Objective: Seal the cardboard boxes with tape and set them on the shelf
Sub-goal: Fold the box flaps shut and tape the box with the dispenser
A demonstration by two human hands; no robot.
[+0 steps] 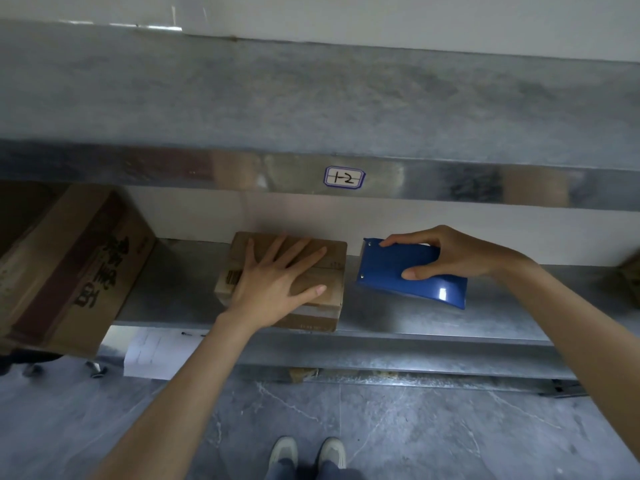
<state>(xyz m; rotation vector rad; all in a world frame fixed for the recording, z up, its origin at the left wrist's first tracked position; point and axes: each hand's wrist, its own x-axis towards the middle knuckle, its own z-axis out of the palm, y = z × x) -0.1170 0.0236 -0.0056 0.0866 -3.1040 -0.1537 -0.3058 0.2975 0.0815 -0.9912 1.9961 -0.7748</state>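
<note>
A small cardboard box (329, 258) lies flat on the lower metal shelf (180, 289), with clear tape over its top seam and near edge. My left hand (277, 275) rests on the box's top with fingers spread straight. Just right of the box, my right hand (453, 252) grips a blue tape dispenser (388, 271), thumb on its near side and fingers over its far edge. The dispenser hovers close above the shelf, a small gap from the box.
A large printed cardboard carton (69, 265) stands on the shelf at the left. The upper shelf (311, 105) juts out overhead, its front lip bearing a label (344, 177) marked 1-2. A crumpled brown thing (627, 278) sits far right. Grey floor and my shoes (308, 452) lie below.
</note>
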